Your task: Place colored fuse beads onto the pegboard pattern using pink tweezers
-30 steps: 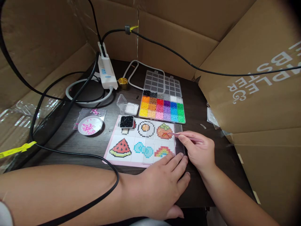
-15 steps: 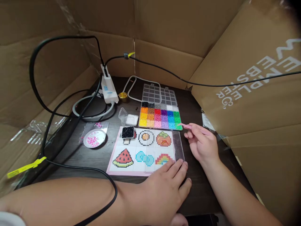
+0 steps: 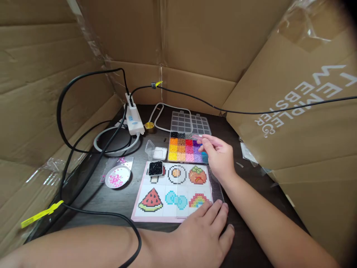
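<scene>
Nearest to us, our left hand [image 3: 205, 229] lies flat and open on the dark wooden table [image 3: 122, 199], fingers spread, its fingertips pressing the near right corner of the pink-edged pattern sheet of pixel pictures [image 3: 174, 190]; it grips nothing. A thick black cable [image 3: 122, 219] crosses over our left forearm. The sheet shows a watermelon, a blue shape and a rainbow in its near row, with a small black tub of black beads [image 3: 155, 168] resting on its far left square. Left of the sheet sits a round white dish of pink beads [image 3: 119, 176]. Further out, our right hand [image 3: 220, 158] pinches slim pink tweezers [image 3: 208, 139] between thumb and fingers, the tips over the purple end of the clear compartment box of coloured beads [image 3: 185, 149], which lies just beyond the sheet with its lid open behind it. At the back, a white power strip [image 3: 134, 119] lies near the brown cardboard walls [image 3: 195, 41].
</scene>
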Available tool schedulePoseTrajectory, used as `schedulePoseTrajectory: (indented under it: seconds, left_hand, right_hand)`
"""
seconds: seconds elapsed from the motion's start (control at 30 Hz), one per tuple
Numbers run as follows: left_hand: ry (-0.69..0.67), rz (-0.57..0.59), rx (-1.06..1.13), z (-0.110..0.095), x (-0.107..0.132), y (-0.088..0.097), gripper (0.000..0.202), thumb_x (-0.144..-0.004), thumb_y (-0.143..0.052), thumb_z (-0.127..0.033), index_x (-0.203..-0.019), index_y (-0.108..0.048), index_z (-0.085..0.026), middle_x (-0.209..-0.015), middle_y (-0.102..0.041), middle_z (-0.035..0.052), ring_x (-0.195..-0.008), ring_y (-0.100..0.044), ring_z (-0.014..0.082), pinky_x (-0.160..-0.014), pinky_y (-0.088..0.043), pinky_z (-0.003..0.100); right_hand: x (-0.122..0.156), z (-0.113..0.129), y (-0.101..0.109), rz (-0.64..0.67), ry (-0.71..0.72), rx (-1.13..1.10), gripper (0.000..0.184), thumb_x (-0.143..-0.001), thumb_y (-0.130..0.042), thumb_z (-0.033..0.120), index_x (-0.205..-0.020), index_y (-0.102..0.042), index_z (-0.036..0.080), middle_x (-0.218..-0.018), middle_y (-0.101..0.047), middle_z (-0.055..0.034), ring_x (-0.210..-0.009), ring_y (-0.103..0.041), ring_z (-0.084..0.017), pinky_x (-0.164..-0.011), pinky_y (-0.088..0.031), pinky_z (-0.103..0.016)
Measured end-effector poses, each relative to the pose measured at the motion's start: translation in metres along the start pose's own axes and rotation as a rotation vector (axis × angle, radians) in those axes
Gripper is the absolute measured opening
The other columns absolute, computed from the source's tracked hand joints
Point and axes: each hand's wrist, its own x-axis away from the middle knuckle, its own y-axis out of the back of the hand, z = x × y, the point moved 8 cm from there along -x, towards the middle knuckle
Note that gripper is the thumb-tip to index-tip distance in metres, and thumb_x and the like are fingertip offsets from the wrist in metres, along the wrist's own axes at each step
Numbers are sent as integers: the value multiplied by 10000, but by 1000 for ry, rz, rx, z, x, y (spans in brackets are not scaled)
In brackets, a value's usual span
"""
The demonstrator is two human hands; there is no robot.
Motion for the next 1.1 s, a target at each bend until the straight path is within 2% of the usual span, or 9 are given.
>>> schedulePoseTrajectory:
  seconds: [0.1, 0.2, 0.27, 0.33, 0.5, 0.7, 1.1]
  left_hand:
    - [7, -38, -32, -1, -1, 0, 458, -981, -386, -355, -1348, -543, -131, -1465, -437, 236, -1366, -416, 351, -1097, -278, 475]
    - [15, -61, -50, -1, -1, 0, 439, -989, -360, -330, -1330, -563, -140, -1450, -457, 231, -1350, -439, 349, -1094, -276, 470]
    - [22, -59, -41, -1, -1, -1, 433, -986, -368, -331, -1317, -578, -147, -1452, -461, 223, -1349, -442, 344, -1094, -276, 467]
    - [27, -53, -32, 0, -2, 0, 435, -983, -375, -343, -1313, -586, -152, -1453, -463, 218, -1350, -440, 336, -1095, -276, 464]
    - [14, -49, -55, -1, -1, 3, 439, -989, -365, -345, -1320, -580, -154, -1433, -485, 218, -1341, -448, 329, -1094, -277, 458]
    - [17, -68, -44, -1, -2, 2, 438, -984, -380, -349, -1315, -583, -147, -1434, -483, 219, -1337, -452, 332, -1094, -276, 466]
    - [17, -102, -78, -2, -3, 2, 419, -994, -365, -343, -1286, -600, -154, -1398, -522, 212, -1301, -492, 325, -1070, -295, 454]
  right_hand:
    - [4, -3, -12, 39, 54, 83, 250, -828, -676, 335, -993, -733, 156, -820, -739, -75, -770, -707, -197, -745, -588, -359]
    - [8, 8, -21, 84, 262, 161, 178, -859, -638, 276, -966, -750, 187, -1031, -711, -93, -963, -680, -200, -853, -569, -355]
    - [10, 14, -27, 115, 362, 225, 172, -883, -609, 246, -968, -753, 205, -1058, -703, -88, -1013, -661, -197, -902, -550, -361]
    - [10, 14, -30, 117, 393, 297, 172, -895, -596, 233, -961, -755, 221, -1028, -724, -74, -993, -666, -197, -927, -535, -379]
    - [11, 7, -27, 43, 391, 367, 157, -884, -617, 249, -928, -768, 234, -936, -752, -55, -921, -671, -208, -879, -541, -380]
    - [7, -7, -18, -27, 300, 350, 158, -858, -656, 288, -930, -778, 218, -896, -735, -63, -871, -687, -197, -842, -549, -344]
    - [2, -18, -20, -15, 199, 312, 171, -833, -679, 268, -910, -785, 159, -871, -730, -87, -814, -698, -191, -813, -557, -331]
